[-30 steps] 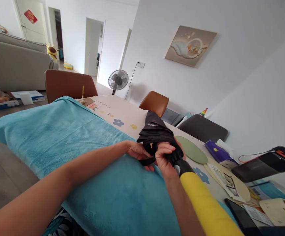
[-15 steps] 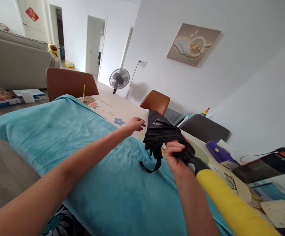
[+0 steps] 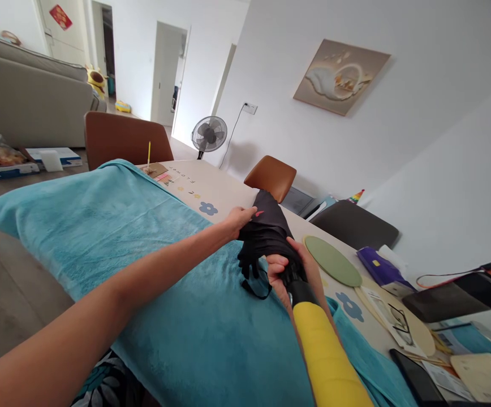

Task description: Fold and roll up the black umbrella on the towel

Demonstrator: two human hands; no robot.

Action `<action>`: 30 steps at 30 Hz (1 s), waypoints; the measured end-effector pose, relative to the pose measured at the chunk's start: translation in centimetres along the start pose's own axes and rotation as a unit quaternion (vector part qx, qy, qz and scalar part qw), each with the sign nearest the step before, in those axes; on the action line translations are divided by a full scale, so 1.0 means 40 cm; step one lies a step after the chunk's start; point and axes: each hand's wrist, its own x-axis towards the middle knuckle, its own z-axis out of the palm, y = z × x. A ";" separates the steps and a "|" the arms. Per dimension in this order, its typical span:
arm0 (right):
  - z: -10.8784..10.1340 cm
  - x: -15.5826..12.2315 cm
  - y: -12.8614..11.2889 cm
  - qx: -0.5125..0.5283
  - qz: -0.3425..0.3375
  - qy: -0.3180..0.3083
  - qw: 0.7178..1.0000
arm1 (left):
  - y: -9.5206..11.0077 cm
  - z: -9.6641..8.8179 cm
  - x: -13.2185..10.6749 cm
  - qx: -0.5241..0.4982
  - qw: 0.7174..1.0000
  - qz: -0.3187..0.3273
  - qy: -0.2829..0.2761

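Observation:
A folded black umbrella [image 3: 266,223] with a yellow-wrapped handle [image 3: 326,350] slants across the middle of the view, its handle toward me. My right hand [image 3: 290,265] is wrapped around the gathered cloth just above the handle. Farther up, my left hand [image 3: 242,219] pinches the edge of the black fabric near a small red mark. A loose black strap [image 3: 256,293] hangs from the cloth on the left. Beneath lies a turquoise blanket [image 3: 177,299], spread over the near side of the table [image 3: 228,183].
Right of the umbrella are a green round mat [image 3: 332,261], glasses [image 3: 399,319], a purple pouch [image 3: 379,265] and a black phone [image 3: 417,377]. Chairs [image 3: 129,138] stand around the table. A fan [image 3: 209,134] is at the far end.
My left hand has closed on the umbrella cloth, where it was apart from it before. The handle has swung left, and the umbrella has turned so a red mark shows.

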 end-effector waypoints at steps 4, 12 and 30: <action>-0.009 0.008 0.000 -0.021 0.029 -0.013 0.999 | -0.001 -0.003 -0.001 0.015 1.000 0.000 -0.025; 0.019 -0.009 -0.003 0.014 -0.046 0.046 0.998 | 0.002 -0.012 0.001 -0.059 0.995 -0.013 -0.076; 0.020 -0.017 -0.015 -0.029 -0.029 0.072 0.997 | -0.109 0.014 -0.011 0.002 0.995 -0.023 -0.101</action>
